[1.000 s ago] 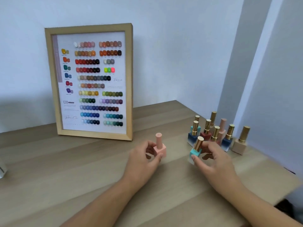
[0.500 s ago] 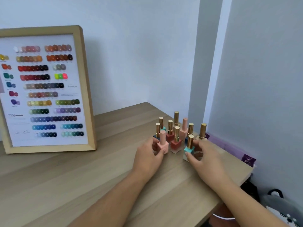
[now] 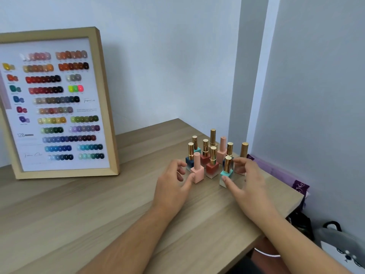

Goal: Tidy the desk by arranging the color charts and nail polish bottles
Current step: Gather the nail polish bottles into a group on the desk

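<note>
A cluster of nail polish bottles [image 3: 213, 155] with gold and pink caps stands near the desk's far right corner. A pink bottle [image 3: 198, 171] stands at the cluster's front left. My left hand [image 3: 173, 186] is beside it, thumb touching its base and fingers spread off it. A teal bottle with a gold cap [image 3: 227, 173] stands at the front right. My right hand [image 3: 246, 182] cups around it loosely, with the thumb at its base and the fingers apart behind it. A wood-framed color chart [image 3: 59, 103] leans upright against the wall at the left.
The wooden desk [image 3: 98, 214] ends at its right edge close to my right hand. Purple patterned material [image 3: 276, 173] lies along the wall beside the bottles. A grey bag [image 3: 343, 250] sits on the floor below the desk's right edge.
Both hands carried the pink and teal bottles to the right and set them down at the front of the cluster. The fingers have since loosened. The view has turned right.
</note>
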Motion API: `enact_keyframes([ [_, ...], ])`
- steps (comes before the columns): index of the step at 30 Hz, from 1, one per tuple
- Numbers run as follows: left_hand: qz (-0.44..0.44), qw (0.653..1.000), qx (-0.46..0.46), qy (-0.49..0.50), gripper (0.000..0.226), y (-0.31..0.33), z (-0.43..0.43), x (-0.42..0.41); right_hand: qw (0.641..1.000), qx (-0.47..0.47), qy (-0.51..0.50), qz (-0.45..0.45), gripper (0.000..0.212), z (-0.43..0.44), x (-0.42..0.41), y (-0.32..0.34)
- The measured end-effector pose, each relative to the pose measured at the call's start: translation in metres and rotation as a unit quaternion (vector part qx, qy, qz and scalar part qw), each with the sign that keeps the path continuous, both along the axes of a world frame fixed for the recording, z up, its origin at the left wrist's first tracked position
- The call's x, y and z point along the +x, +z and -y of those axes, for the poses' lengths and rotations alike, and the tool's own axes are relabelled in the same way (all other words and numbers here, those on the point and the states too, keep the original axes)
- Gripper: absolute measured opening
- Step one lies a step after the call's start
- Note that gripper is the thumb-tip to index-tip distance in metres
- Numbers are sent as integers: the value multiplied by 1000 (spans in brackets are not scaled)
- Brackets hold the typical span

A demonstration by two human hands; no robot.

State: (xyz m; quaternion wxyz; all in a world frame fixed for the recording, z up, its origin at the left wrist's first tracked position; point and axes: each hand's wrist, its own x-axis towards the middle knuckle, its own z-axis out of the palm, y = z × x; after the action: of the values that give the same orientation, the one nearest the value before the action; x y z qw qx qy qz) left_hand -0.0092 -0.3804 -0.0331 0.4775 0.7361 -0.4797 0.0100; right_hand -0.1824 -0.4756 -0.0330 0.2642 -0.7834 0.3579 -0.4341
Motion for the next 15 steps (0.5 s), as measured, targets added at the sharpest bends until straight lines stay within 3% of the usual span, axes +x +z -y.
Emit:
enact_keyframes([
  [3,34,999,-9,7,25,3,-24,11,996,-84,-6,4,35,-15,-6,3],
  [8,34,998,-19,55,25,10,-61,52,983,-160,95,10,23,-44,20,20],
  [15,-14,981,4,193,33,0,-133,136,977,7,211,12,27,-73,131,17],
])
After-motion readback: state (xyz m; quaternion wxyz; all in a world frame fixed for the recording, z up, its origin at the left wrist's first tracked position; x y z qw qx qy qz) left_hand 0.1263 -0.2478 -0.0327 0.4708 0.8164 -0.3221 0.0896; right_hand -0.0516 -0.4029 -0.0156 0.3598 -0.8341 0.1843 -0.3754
